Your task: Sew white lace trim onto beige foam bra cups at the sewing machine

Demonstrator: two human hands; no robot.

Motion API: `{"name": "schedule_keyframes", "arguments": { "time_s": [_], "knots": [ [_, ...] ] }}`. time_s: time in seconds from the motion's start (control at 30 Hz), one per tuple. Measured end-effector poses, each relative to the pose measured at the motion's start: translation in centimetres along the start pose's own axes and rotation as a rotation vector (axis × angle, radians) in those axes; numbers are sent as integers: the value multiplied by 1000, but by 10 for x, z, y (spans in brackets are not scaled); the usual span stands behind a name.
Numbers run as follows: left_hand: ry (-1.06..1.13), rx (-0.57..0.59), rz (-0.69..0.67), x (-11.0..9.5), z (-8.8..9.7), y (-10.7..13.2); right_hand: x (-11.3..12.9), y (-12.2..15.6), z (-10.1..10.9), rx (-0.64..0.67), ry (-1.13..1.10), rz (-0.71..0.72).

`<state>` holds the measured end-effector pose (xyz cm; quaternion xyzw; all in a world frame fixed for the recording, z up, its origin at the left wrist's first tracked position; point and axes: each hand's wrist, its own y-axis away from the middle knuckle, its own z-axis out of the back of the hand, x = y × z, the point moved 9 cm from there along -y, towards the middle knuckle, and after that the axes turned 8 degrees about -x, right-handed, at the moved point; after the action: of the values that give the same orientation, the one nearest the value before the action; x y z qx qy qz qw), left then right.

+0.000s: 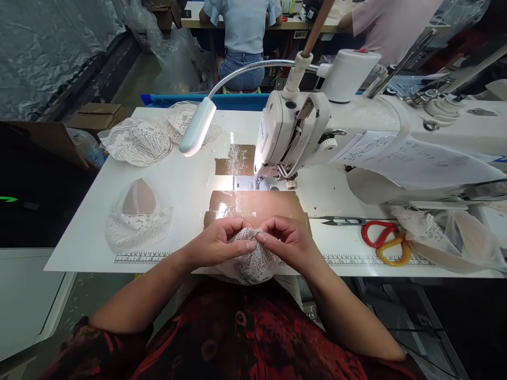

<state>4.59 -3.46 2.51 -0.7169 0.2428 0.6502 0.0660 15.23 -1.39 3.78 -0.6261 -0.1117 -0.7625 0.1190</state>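
My left hand and my right hand meet at the near edge of the white sewing table. Both are closed, pinching the top of a white lace cup piece that bulges down between them over the table edge. The hands rest just in front of a brown taped patch below the needle of the white sewing machine.
A lace-covered padded cup lies at the left, and a pile of lace pieces sits at the far left. Thread snips and red-and-yellow scissors lie right, beside a plastic bag of pieces. A gooseneck lamp hangs over the table. Other people sit beyond.
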Motion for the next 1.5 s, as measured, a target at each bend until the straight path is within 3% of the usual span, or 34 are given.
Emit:
{"name": "schedule_keyframes", "arguments": {
  "time_s": [0.2,0.33,0.43,0.53,0.6,0.67,0.73,0.77,0.8,0.87,0.93,1.03,1.2,1.33,1.4,1.5],
  "knots": [
    [208,-109,48,10,3,-8,0,-6,0,-3,-71,-20],
    [376,-209,186,27,5,-12,-12,-13,-6,57,-164,-112],
    [388,-325,235,24,27,-5,-20,-17,5,55,-208,-154],
    [208,-567,107,-7,82,13,-26,-17,35,-42,-179,-168],
    [-82,-773,-76,-43,117,27,-29,-14,55,-99,-112,-159],
    [-541,-887,-278,-79,124,31,-28,-14,67,-115,-29,-135],
    [-962,-831,-426,-92,101,10,-23,-18,69,-85,73,-96],
    [-1068,-762,-460,-88,86,-6,-19,-22,67,-61,137,-66],
    [-1119,-700,-482,-79,72,-24,-14,-27,64,-37,207,-31],
    [-1419,-460,-456,-48,34,-62,-7,-39,54,11,364,29],
    [-1531,-336,-415,-20,11,-83,-4,-50,45,35,504,66],
    [-1553,-286,-413,-4,-9,-84,-7,-59,36,4,635,136],
    [-1544,-198,-382,-19,-12,-63,-23,-51,11,53,906,278],
    [-1223,-38,-384,-29,-3,-60,-26,-45,1,89,1148,339],
    [-1134,-67,-469,-31,5,-62,-25,-46,0,93,1203,332],
    [-1180,-140,-611,-25,16,-68,-25,-51,1,73,1226,299]
  ]
}}
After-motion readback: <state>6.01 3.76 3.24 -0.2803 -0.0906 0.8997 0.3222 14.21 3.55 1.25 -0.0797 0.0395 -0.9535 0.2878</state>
